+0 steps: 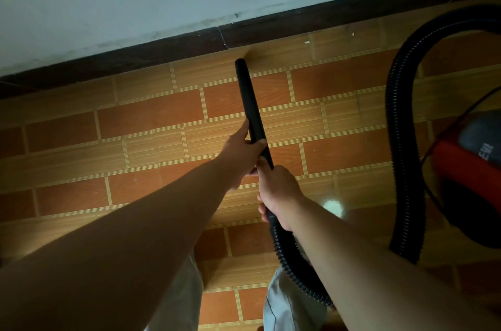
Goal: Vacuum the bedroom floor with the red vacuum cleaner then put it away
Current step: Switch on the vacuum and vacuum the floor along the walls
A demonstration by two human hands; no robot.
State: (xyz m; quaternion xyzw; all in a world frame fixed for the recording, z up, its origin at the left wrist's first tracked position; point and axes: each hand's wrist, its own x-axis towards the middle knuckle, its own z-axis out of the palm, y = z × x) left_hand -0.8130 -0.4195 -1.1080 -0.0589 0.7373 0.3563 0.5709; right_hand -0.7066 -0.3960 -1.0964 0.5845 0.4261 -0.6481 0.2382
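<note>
As L hand (pixel 240 157) & R hand (pixel 279 195) grip wand (pixel 249 97), vac (pixel 461 168) sits right.

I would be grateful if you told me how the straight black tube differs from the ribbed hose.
The tube is smooth; the hose is ribbed. The tube runs straight toward the skirting board; the hose curves in a loop beside the red vacuum body. The left hand grips the tube; the right hand grips lower down, where the hose begins. Both are black.

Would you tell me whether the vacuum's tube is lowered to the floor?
Lowered: the tube slants tip-down to the floor tiles beside the baseboard.
</note>
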